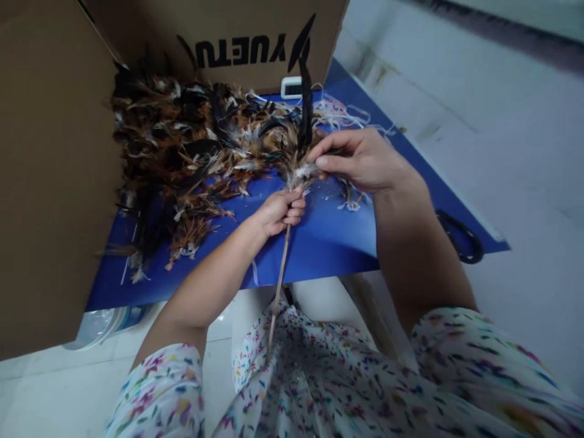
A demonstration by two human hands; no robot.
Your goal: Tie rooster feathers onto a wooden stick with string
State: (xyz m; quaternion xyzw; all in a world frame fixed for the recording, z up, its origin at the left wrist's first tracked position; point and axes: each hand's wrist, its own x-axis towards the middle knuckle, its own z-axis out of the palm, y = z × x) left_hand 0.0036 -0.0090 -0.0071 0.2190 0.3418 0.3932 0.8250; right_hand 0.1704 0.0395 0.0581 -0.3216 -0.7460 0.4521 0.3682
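Blue table (328,234), brown-black feather bundle (294,152) on thin stick (281,267), left grip (283,210) closed round stick.

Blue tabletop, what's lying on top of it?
Loose brown and black feathers cover much of its left and middle, with a small white device and pale string towards the back. Whatever lies beneath the feathers or behind the cardboard is hidden.

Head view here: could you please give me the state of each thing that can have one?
Left hand: closed on stick
Stick: held, slanting
Right hand: at the bunch, grip unclear
Bunch: at stick's top, feathers splayed
Feather pile: loose, spread out
Strings: tangled
White device: screen dark
Cardboard: upright, lettering upside down
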